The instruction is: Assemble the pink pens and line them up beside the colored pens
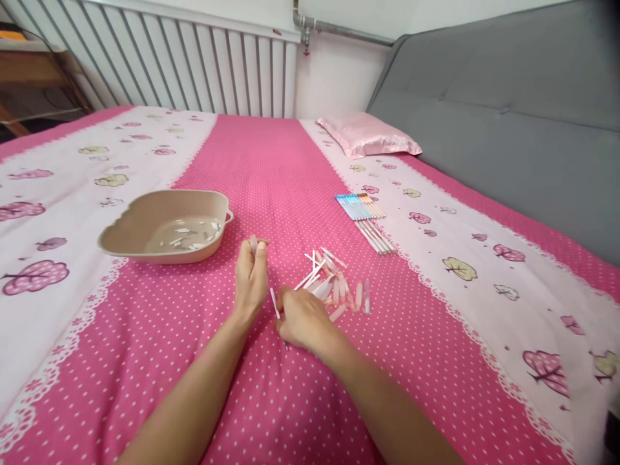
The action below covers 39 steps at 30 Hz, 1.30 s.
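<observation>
Bright, soft light here, shadows faint; the right hand (pixel 303 320) looks slightly blurred, perhaps from motion; edges stretch.

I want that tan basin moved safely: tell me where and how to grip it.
On the tan basin, the small loop handle is likely best, taken from the right: it juts outward on that side, while the basin sits upright.

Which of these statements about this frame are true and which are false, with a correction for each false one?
1. The left hand holds a small translucent piece. True.
2. The right hand holds a slim white stick. True.
3. The two hands are touching. False: they are apart.
4. Small white pieces lie in the tan basin. True.
5. The basin is right of both hands. False: it is left of them.
6. The pillow is gray. False: it is pink.
</observation>
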Each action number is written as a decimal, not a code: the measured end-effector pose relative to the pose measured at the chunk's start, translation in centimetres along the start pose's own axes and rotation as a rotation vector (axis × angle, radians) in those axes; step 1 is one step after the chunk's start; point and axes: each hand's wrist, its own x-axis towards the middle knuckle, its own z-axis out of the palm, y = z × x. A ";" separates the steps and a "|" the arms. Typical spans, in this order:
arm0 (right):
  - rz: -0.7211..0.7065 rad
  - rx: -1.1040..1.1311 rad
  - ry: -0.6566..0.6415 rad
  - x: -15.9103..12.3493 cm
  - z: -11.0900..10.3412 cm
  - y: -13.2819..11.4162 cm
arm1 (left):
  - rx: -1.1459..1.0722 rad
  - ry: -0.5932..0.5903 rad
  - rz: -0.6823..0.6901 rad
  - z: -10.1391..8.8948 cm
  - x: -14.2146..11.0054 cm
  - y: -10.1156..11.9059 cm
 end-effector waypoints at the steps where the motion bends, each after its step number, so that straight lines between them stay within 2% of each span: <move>1: -0.009 0.048 -0.012 0.1 -0.3 0.3 | -0.006 -0.035 -0.008 0.0 -0.1 0.1; 4: -0.042 0.233 -0.005 0.3 -1.4 1.6 | -0.068 -0.098 -0.054 0.1 -0.2 0.3; 9: 0.015 0.608 0.016 0.1 -4.1 3.9 | -0.043 -0.166 -0.053 0.5 -0.9 0.5; 12: -0.003 0.789 0.186 -0.5 -5.9 4.2 | 0.034 -0.287 -0.011 1.0 -1.9 0.5; 15: -0.067 0.876 0.454 -1.3 -7.4 4.0 | 0.133 -0.444 0.045 1.4 -3.0 0.5; 18: -0.133 0.823 0.682 -2.2 -8.5 3.6 | 0.214 -0.578 0.090 1.7 -3.8 0.6; 21: -0.189 0.690 0.812 -2.8 -9.0 3.4 | 0.265 -0.620 0.122 1.8 -4.0 0.7; 26: -0.203 0.547 0.793 -2.8 -9.0 3.2 | 0.286 -0.629 0.157 1.7 -4.1 0.9; 39: -0.210 0.530 0.712 -2.3 -8.3 2.7 | 0.246 -0.618 0.150 1.6 -4.2 1.0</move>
